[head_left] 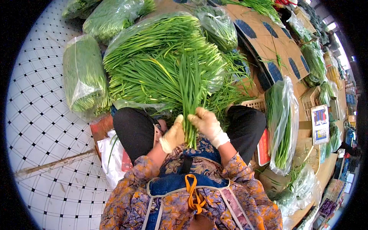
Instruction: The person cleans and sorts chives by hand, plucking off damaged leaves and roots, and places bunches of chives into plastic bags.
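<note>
Both of my hands wear pale gloves and meet over my lap around a bunch of long green stalks (189, 86). My left hand (173, 134) is closed on the left side of the bunch near its lower end. On the other side, my right hand (209, 124) has its fingers curled against the same bunch. The bunch stands nearly lengthwise, its pale ends pointing toward my apron (203, 153). Just beyond my hands lies a large pile of loose green stalks (153, 65), partly on clear plastic.
Bagged greens lie at the left (85, 73), along the back (111, 19) and at the right (281, 126). Cardboard (283, 50) covers the back right. A white bag (111, 159) sits by my left knee, and a tiled floor (42, 115) spreads out on the left.
</note>
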### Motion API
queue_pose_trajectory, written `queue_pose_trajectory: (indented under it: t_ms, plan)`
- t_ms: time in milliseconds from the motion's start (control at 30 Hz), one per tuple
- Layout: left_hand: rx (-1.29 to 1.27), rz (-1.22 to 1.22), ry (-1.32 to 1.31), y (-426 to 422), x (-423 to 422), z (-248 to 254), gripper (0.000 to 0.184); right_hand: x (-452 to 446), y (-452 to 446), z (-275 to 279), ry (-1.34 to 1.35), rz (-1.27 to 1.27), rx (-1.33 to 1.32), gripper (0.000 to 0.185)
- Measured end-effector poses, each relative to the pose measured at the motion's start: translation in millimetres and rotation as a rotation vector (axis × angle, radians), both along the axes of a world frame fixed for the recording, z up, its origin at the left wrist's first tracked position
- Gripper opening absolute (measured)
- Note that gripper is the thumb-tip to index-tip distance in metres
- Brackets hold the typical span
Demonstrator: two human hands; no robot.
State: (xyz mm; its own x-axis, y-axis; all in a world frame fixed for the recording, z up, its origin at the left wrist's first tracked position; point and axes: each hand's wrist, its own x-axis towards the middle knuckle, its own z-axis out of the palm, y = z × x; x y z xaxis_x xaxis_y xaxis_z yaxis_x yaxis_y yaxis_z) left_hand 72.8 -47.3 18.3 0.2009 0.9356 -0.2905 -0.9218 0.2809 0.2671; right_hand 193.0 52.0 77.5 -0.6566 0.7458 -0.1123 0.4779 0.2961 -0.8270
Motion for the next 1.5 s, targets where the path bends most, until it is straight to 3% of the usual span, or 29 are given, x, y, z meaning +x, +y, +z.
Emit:
queue_pose_trajectory:
  t_ms: [33,67,100,167,200,267,300,333,367,400,467,567,600,667,700,767,800,833,900,967,1000,1133,1433,1500]
  plan:
    - [-0.075,-0.078,0.093,4.2,-6.5,25.0,0.055,0.3,-9.4,8.3,0.089,0.089,0.136,0.015]
    - [-0.131,-0.092,0.125,5.3,-9.3,1.8,0.049,-2.1,-18.5,14.5,0.18,0.178,0.276,0.016]
    - [0.021,-0.205,0.306,11.1,-16.0,-28.0,0.046,-3.6,-25.4,19.3,0.226,0.229,0.248,0.017]
    - [-0.174,-0.276,0.212,16.2,-13.6,-66.0,0.031,0.2,-33.0,13.8,0.231,0.327,0.262,0.016]
    - [-0.138,-0.254,0.109,13.8,-12.6,-39.2,0.025,3.1,-33.3,15.1,0.233,0.329,0.263,0.016]
    - [-0.306,-0.09,0.018,13.3,-3.1,-40.7,0.024,10.6,-31.4,21.4,0.193,0.29,0.091,0.014]
    - [-0.309,-0.091,0.018,11.4,-1.1,-44.5,0.024,14.8,-29.7,30.6,0.254,0.212,0.027,0.013]
    - [-0.284,-0.094,0.281,9.5,1.4,-48.6,0.027,18.7,-28.9,23.9,0.296,0.091,-0.346,0.014]
    - [-0.254,-0.095,0.543,7.7,3.4,-52.8,0.032,26.6,-27.0,29.5,0.396,-0.023,-0.51,0.014]
    - [-0.255,-0.094,0.54,6.9,3.0,-46.8,0.032,30.3,-23.0,44.4,0.496,-0.139,-0.672,0.015]
    - [-0.207,-0.184,0.395,6.7,-0.5,-22.9,0.033,40.2,-4.9,47.8,0.693,-0.292,-0.583,0.016]
    - [-0.151,-0.12,0.268,4.7,0.8,-23.4,0.038,51.3,30.6,37.6,0.925,-0.526,-0.604,0.021]
    - [-0.136,-0.065,0.152,3.6,1.5,-25.2,0.039,47.3,38.5,23.9,0.859,-0.667,-0.644,0.024]
    - [-0.082,-0.118,0.229,-1.6,-1.9,-16.5,0.042,43.0,34.7,12.4,0.458,-0.541,-0.515,0.024]
    - [-0.079,-0.096,0.249,-0.8,1.4,-4.6,0.043,37.0,30.4,8.7,0.42,-0.474,-0.583,0.021]
    - [0.001,-0.088,0.353,6.9,8.7,12.7,0.045,-2.4,20.6,3.3,-0.127,-0.175,-0.276,0.04]
    - [-0.15,0.035,0.297,-15.9,-1.7,8.6,0.046,-21.5,17.0,0.6,-0.354,-0.021,-0.101,0.05]
    - [-0.129,-0.065,0.389,-15.8,-4.0,18.7,0.045,-20.7,20.2,2.8,-0.317,-0.068,-0.136,0.054]
    - [-0.07,-0.058,0.488,-11.2,-2.4,9.6,0.046,-35.0,34.2,-21.4,-0.331,-0.05,-0.078,0.045]
    - [0.006,-0.033,0.59,-7.9,1.9,0.1,0.049,-22.7,39.6,-8.7,-0.278,-0.049,-0.016,0.037]
    - [-0.106,-0.066,0.377,-8.4,-5.0,-3.5,0.05,-17.8,32.7,8.1,-0.254,-0.049,-0.016,0.032]
    - [-0.118,-0.05,0.088,0.9,-4.4,-15.1,0.051,-6.8,14.3,15.4,-0.1,-0.07,0.093,0.031]
    - [-0.177,-0.091,0.329,5.6,-2.5,-36.7,0.037,5.6,8.2,33.4,-0.168,-0.046,0.107,0.032]
    - [-0.162,-0.029,0.401,2.0,-0.8,-31.3,0.033,8.4,9.4,46.2,-0.172,-0.038,-0.074,0.032]
